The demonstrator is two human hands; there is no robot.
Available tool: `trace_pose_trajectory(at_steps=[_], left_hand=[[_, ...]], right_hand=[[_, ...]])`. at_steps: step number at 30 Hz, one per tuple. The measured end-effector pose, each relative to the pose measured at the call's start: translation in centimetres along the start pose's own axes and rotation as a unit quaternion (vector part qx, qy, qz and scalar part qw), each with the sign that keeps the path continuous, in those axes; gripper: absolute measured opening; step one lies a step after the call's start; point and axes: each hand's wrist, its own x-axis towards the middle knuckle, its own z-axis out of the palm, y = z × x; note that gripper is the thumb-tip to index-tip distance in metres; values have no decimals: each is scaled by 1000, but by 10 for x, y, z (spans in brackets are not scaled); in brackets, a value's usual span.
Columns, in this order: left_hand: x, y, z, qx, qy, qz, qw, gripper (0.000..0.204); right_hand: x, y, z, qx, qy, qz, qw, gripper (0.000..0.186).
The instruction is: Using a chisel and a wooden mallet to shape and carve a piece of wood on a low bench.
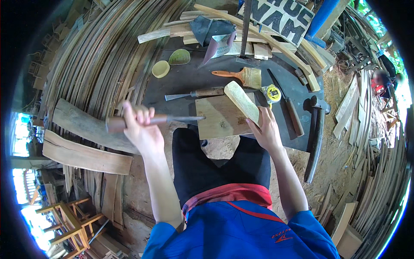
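My left hand (144, 128) is closed round the wooden handle of a chisel (183, 118), held level with its steel blade pointing right, the tip over a flat square board (215, 113) at the table's near edge. Between the thumb and fingers of my right hand (266, 129) is the lower end of a pale wooden block (242, 102), which slants up and left across the board's right part. A second chisel (181, 96) with a wooden handle lies just beyond the board, and a yellow tape measure (272, 93) lies to the right of the block.
The dark table (189, 73) also bears a wide paintbrush (243, 77), two small round dishes (161, 69), a handsaw-like tool with a wooden handle (293, 116) and a hammer (318, 125) at the right edge. Curved wood pieces (177, 30) and sandpaper (219, 48) lie behind. Long planks (95, 64) are stacked left.
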Motion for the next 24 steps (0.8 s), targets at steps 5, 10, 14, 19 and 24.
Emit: trace_pose_trajectory(at_steps=[5, 10, 14, 19, 24], left_hand=[[20, -23, 37, 104, -116, 31, 987, 28], [28, -33, 62, 105, -160, -5, 982, 30], [29, -38, 72, 122, -194, -30, 973, 37], [36, -40, 69, 129, -209, -30, 969, 37], [40, -40, 63, 131, -238, -38, 962, 34]], right_hand=[[1, 0, 3, 4, 13, -16, 1000, 49], [3, 0, 0, 33, 8, -10, 999, 49], [2, 0, -1, 41, 8, -9, 999, 48], [3, -2, -2, 53, -4, -3, 999, 49], [3, -1, 1, 42, 1, -9, 999, 49]])
